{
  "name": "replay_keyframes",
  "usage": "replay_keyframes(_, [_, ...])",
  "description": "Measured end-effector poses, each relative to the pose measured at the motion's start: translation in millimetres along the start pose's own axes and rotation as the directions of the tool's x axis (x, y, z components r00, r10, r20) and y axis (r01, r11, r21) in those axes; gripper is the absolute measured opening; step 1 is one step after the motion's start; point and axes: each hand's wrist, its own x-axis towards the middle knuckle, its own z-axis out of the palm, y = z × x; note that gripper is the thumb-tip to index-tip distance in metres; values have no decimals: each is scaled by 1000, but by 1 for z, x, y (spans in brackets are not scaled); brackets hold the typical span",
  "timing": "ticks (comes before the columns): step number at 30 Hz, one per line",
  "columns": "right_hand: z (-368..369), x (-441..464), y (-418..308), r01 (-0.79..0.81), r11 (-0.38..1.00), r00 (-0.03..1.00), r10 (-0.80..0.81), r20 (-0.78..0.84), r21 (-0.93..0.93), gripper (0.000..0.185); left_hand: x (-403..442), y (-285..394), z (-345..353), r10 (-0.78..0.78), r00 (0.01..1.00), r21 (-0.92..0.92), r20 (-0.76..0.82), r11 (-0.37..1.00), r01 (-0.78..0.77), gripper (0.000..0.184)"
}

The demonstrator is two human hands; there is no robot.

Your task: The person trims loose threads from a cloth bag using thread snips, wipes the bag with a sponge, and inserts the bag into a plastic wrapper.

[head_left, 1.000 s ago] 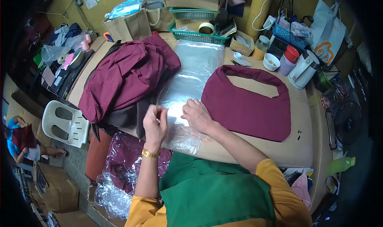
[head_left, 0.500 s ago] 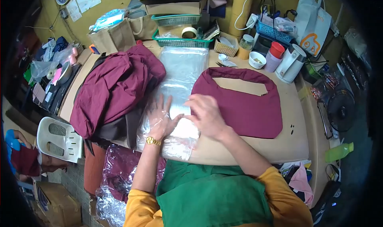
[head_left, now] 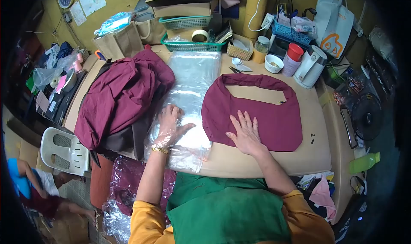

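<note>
A maroon fabric shoulder bag [head_left: 269, 126] lies flat at the right, its wide strap looped toward the back. My right hand [head_left: 247, 134] rests on its front, fingers spread. Left of the bag is a stack of clear plastic bags [head_left: 195, 72], shiny and slightly crumpled. On the near part of that stack sits my left hand [head_left: 171, 124], thumb stretched out and fingers a little bent. Clear film covers part of that hand and wrist, by the gold watch. A heap of maroon bags [head_left: 124, 94] lies left of the plastic, with dark fabric under it.
Behind the plastic stand green baskets [head_left: 192, 46] with a tape roll [head_left: 200, 35]. Small snips [head_left: 239, 70], a jar [head_left: 261, 50], a white bowl [head_left: 274, 64], and a kettle [head_left: 311, 68] line the back right. A white chair [head_left: 64, 152] and another person [head_left: 38, 188] are at the left.
My right hand has moved from the plastic's edge onto the maroon bag and spread its fingers. My left hand's fingers have bent slightly. The other person at the left has shifted.
</note>
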Motion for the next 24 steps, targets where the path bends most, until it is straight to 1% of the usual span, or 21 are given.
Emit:
replay_keyframes(2, [1,-8,0,2,1000,1000,-2,0,-4,69,-9,-16,10,7,996,76,89,997,-14,25])
replay_keyframes(3, [1,-11,-1,11,1000,1000,-11,4,-9,69,-12,-24,17,8,996,75,90,997,-15,25])
replay_keyframes(5, [-2,-14,-2,7,1000,1000,-7,30,-5,70,-10,-34,26,-233,950,168,209,965,200,24])
replay_keyframes(7, [0,-17,-1,1,1000,999,0,54,-2,70,1,-44,23,-278,932,163,233,956,245,26])
replay_keyframes(8, [2,-18,-3,28,1000,999,-28,-47,-9,67,10,-49,21,-362,912,-16,191,928,372,25])
replay_keyframes(9, [3,-19,-4,53,998,988,-56,-145,-19,63,14,-52,19,-449,878,-197,167,857,476,24])
replay_keyframes(10, [3,-20,-6,53,998,988,-55,-147,-19,63,16,-55,15,-448,866,-180,222,854,488,20])
replay_keyframes(11, [-8,-22,-18,199,975,956,-170,-238,101,53,16,-56,16,-442,870,-180,219,858,481,20])
replay_keyframes(12, [-13,-19,-31,348,915,902,-268,-338,202,43,12,-58,20,-409,885,-350,221,814,464,19])
replay_keyframes(13, [-3,-17,-50,542,797,785,-368,-498,266,26,6,-59,23,-380,898,-509,219,741,438,18])
replay_keyframes(14, [3,-18,-70,668,693,718,-506,-478,270,25,8,-49,15,-411,865,-537,288,678,501,12])
replay_keyframes(15, [9,-20,-90,771,568,633,-632,-447,290,25,9,-43,10,-409,866,-536,289,680,500,12])
replay_keyframes(16, [18,-16,-112,782,504,620,-691,-372,366,27,9,-38,5,-398,866,-514,302,697,500,12])
replay_keyframes(17, [24,-1,-128,783,504,618,-690,-376,364,27,7,-35,2,-388,867,-492,312,715,497,12])
replay_keyframes(18, [29,21,-139,690,629,710,-686,-162,358,34,-3,-39,1,-390,861,-552,327,660,509,22])
replay_keyframes(19, [36,38,-145,591,742,770,-636,55,316,42,-14,-37,-4,-388,864,-552,322,665,504,22])
replay_keyframes(20, [45,50,-148,596,740,768,-639,50,312,42,-26,-34,-11,-364,897,-622,252,649,438,33])
replay_keyframes(21, [53,63,-150,559,798,825,-561,-60,224,49,-36,-31,-17,-340,923,-685,179,630,365,47])
replay_keyframes(22, [55,72,-152,504,852,859,-479,-178,143,57,-44,-24,-31,-290,942,-383,171,861,335,59])
replay_keyframes(23, [44,79,-157,465,824,884,-448,-131,323,65,-49,-12,-48,-242,953,-26,182,968,251,72])
replay_keyframes(24, [43,79,-160,498,806,867,-465,-178,319,66,-52,3,-54,-259,959,-11,112,965,262,66])
